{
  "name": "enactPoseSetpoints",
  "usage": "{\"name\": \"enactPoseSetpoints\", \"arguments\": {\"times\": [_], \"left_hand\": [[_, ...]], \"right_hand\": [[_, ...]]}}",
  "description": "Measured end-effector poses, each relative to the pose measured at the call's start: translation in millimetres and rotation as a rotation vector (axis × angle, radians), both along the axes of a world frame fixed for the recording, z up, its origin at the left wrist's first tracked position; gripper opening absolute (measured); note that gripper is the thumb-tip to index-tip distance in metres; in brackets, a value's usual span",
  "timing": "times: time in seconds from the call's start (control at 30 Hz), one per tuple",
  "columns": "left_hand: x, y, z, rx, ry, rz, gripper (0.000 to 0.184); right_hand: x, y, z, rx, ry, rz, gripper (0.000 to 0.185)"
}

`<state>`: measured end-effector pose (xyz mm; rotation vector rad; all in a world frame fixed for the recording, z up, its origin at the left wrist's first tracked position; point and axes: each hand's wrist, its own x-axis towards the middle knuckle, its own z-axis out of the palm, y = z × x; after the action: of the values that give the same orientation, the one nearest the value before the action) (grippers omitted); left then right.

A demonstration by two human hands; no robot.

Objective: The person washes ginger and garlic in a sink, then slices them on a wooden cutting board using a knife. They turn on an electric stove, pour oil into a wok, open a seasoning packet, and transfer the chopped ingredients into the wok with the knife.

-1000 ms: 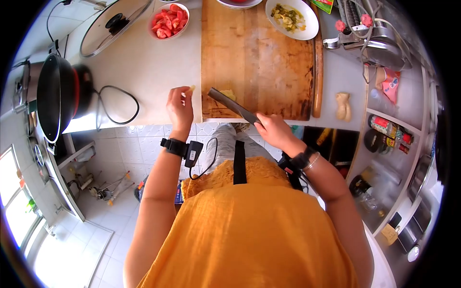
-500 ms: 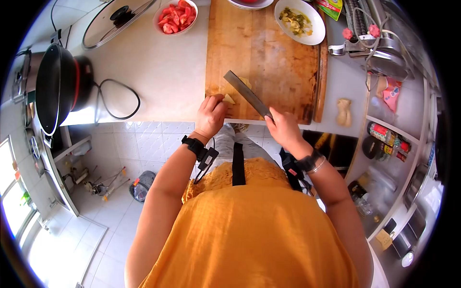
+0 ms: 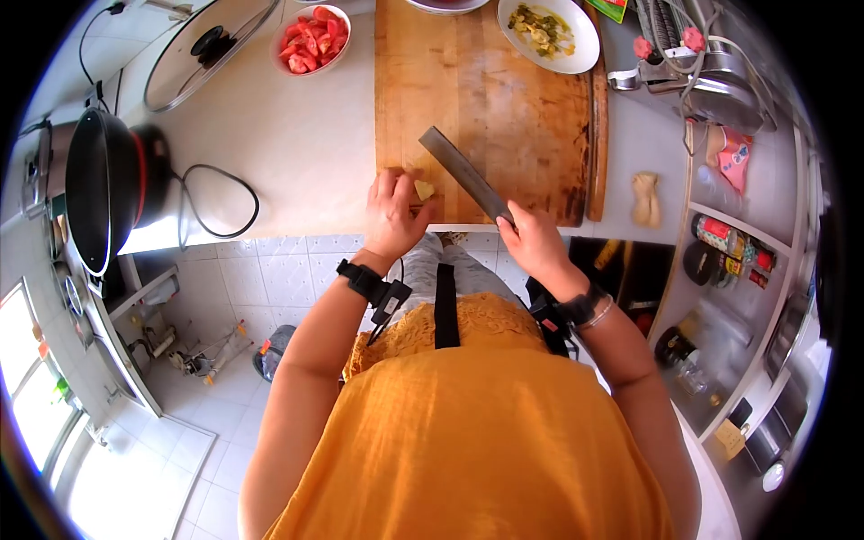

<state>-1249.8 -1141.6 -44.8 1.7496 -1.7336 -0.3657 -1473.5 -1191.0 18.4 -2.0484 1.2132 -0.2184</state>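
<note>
In my right hand (image 3: 533,241) is the handle of a kitchen knife (image 3: 463,173), a cleaver by its broad shape. Its blade is seen nearly edge-on, pointing up and left over the wooden cutting board (image 3: 504,117). My left hand (image 3: 394,214) rests at the board's near left edge, fingers bent and thumb opposite. A small pale yellow piece of ginger (image 3: 424,189) sits between those fingers and the thumb, left of the blade. The exact contact of the fingertips with it is partly hidden.
A bowl of cut tomatoes (image 3: 312,41) and a glass lid (image 3: 211,45) lie at the back left. A black pan (image 3: 99,189) stands far left, by a looped cord. A plate of chopped food (image 3: 576,54) sits on the board's far right. Ginger root (image 3: 645,198) lies right of the board.
My left hand's fingers have loosened and shifted slightly left, showing more of the ginger piece. Yellow bits beside the blade no longer show. The knife stays nearly in place; the view has shifted slightly.
</note>
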Motion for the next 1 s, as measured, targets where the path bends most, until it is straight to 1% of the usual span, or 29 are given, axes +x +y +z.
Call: {"name": "enactPoseSetpoints", "arguments": {"times": [0.03, 0.07, 0.17, 0.23, 0.27, 0.33, 0.43, 0.5, 0.57, 0.7, 0.77, 0.8, 0.87, 1.0], "left_hand": [[3.6, -0.3, -2.8, -0.088, -0.094, -0.108, 0.036], [4.3, 0.3, -10.0, -0.082, -0.099, -0.112, 0.036], [-3.9, -1.2, -23.9, -0.09, -0.046, -0.059, 0.031], [-9.6, -2.2, -14.4, -0.094, 0.004, 0.028, 0.028], [-10.3, -2.1, -14.0, -0.088, 0.007, 0.022, 0.028], [-10.1, -2.4, -13.0, -0.22, -0.045, -0.023, 0.016], [-9.9, 1.0, -18.6, -0.195, -0.062, -0.084, 0.017], [-11.0, 2.0, -21.5, -0.182, -0.061, -0.072, 0.02], [-13.3, 3.7, -22.5, -0.164, -0.061, -0.052, 0.023], [-14.1, 3.8, -21.8, -0.158, -0.039, -0.04, 0.024], [-14.1, 1.5, -22.1, -0.165, -0.032, -0.038, 0.024], [-14.8, 1.8, -21.9, -0.169, -0.013, -0.033, 0.025], [-15.3, 2.9, -21.2, -0.175, 0.008, -0.026, 0.026], [-15.7, 4.5, -23.8, -0.184, 0.009, -0.013, 0.027]], "right_hand": [[0.7, 1.3, 0.5, 0.001, -0.008, 0.022, 0.013], [2.0, 2.9, -0.4, 0.003, -0.019, 0.044, 0.013], [6.8, 8.5, -5.2, -0.073, 0.009, 0.076, 0.016], [8.3, 8.7, -1.7, -0.095, 0.043, 0.12, 0.018], [8.0, 9.8, -0.8, -0.115, 0.078, 0.163, 0.02], [7.8, 9.9, -0.5, -0.147, 0.093, 0.198, 0.022], [10.0, 8.9, 1.4, -0.177, 0.133, 0.268, 0.024], [12.4, 5.6, 6.5, -0.175, 0.163, 0.3, 0.025], [17.3, 0.1, 12.5, -0.117, 0.222, 0.36, 0.025], [27.4, -4.6, -8.4, -0.117, 0.212, 0.351, 0.025], [30.4, -5.9, -24.4, -0.212, 0.12, 0.294, 0.025], [30.2, -5.7, -24.9, -0.215, 0.118, 0.3, 0.025], [26.6, -5.2, -23.5, -0.188, 0.065, 0.214, 0.025], [21.4, -5.7, -8.8, -0.186, 0.104, 0.317, 0.024]]}}
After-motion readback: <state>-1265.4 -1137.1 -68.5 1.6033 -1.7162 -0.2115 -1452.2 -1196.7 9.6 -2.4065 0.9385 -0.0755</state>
